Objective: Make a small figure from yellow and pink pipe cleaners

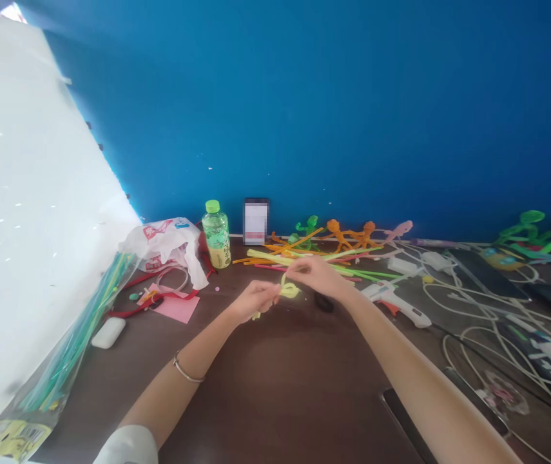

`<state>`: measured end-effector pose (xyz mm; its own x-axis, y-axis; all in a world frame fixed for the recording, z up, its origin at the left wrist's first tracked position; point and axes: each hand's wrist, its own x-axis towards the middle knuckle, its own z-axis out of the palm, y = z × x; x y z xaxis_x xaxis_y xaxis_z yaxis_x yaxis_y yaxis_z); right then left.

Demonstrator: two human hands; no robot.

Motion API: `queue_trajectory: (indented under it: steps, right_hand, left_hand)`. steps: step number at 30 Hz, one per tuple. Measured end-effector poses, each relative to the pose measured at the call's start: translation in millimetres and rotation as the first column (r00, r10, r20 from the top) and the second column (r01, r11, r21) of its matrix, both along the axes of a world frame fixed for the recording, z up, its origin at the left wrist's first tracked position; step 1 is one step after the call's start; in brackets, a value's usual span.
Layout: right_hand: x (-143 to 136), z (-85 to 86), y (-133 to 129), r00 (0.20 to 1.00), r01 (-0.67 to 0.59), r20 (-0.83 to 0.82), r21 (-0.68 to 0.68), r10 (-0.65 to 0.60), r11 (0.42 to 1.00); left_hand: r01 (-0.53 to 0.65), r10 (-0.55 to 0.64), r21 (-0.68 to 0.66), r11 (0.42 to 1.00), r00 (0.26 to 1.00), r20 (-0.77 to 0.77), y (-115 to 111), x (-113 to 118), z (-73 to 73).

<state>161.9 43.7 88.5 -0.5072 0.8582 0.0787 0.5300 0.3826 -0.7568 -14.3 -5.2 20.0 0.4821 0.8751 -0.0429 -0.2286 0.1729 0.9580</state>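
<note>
Two hands on one small part, ctr of frame. L hand [257,301] is pinched closed on the yellow piece [289,291], w/ a bit of yellow showing below the fingers. R hand [314,274] is just right of it, thumb + index closed on the upper strand, AFAICT; tips too small to judge how firm.

Risks, IMO: piece is small + looks soft, so a hard R pull could slip it out of the L pinch or bend the loops out of shape. Loose stems [260,256] lie right behind the hands; R fingers could snag them. Glue gun [398,303] is beside the R forearm, right of ctr. Can't tell if it's hot; if so, a brush vs. the nozzle = burn. Its cord [463,345] runs among white cables, so a tug could drag stuff.

Containers: clear sleeve [14,439], lower L, holds blue-green stems [79,328]. White bag [178,233], L of ctr, contents n/a (hidden). Bottle [217,240] next to it, green cap on, fill level unclear. White case [109,332] below the bag, looks closed, can't see in. Clear packet [512,394], lower R, smth pinkish inside.
</note>
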Motion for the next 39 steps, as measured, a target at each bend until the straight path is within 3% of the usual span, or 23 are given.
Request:
queue_trajectory:
  steps: [5,11,15,21,26,28,30,33,36,39]
  right_hand:
    - [-11,14.3,-10,0.994,0.078,0.063,0.169,-0.089,0.983]
    - [-19,13.2,-32,0.995,0.092,-0.055,0.206,-0.082,0.974]
    - [-21,4.9,-43,0.998,0.038,-0.061,0.237,-0.024,0.971]
    - [-17,-13.2,-47,0.997,0.062,0.035,0.261,-0.073,0.963]
    - [-10,-23.6,-43,0.997,0.04,0.056,0.295,-0.059,0.955]
    - [-8,-25.3,-43,0.995,0.051,0.063,0.317,-0.075,0.947]
    - [-6,-26.1,-43,0.995,0.067,0.047,0.336,-0.088,0.939]
    - [-4,-26.6,-44,0.997,0.08,-0.009,0.336,-0.081,0.938]
    - [-4,-27.9,-47,0.996,0.075,-0.073,0.333,-0.054,0.94]
    - [-3,-29.6,-49,0.995,0.026,-0.095,0.34,0.007,0.94]
  left_hand:
    - [-0.19,0.216,0.13,0.973,0.949,-0.23,1,4,1.0]
    - [-0.388,0.401,0.108,0.915,0.902,-0.16,7,8,-7.2]
    - [-0.406,0.406,0.019,0.914,0.914,-0.01,8,7,-9.9]
    - [-0.363,0.384,-0.139,0.921,0.904,0.186,5,8,-4.2]
    - [-0.325,0.351,-0.152,0.933,0.915,0.2,4,11,-3.3]
    - [-0.366,0.377,-0.098,0.925,0.918,0.127,4,11,-4.1]
    - [-0.444,0.444,0.037,0.895,0.896,0.008,3,12,-4.8]
    - [-0.52,0.599,0.358,0.775,0.786,-0.155,0,10,-6.3]
    - [-0.478,0.708,0.584,0.656,0.659,-0.256,-2,7,-9.7]
    - [-0.365,0.747,0.714,0.597,0.577,-0.33,-4,3,-14.5]
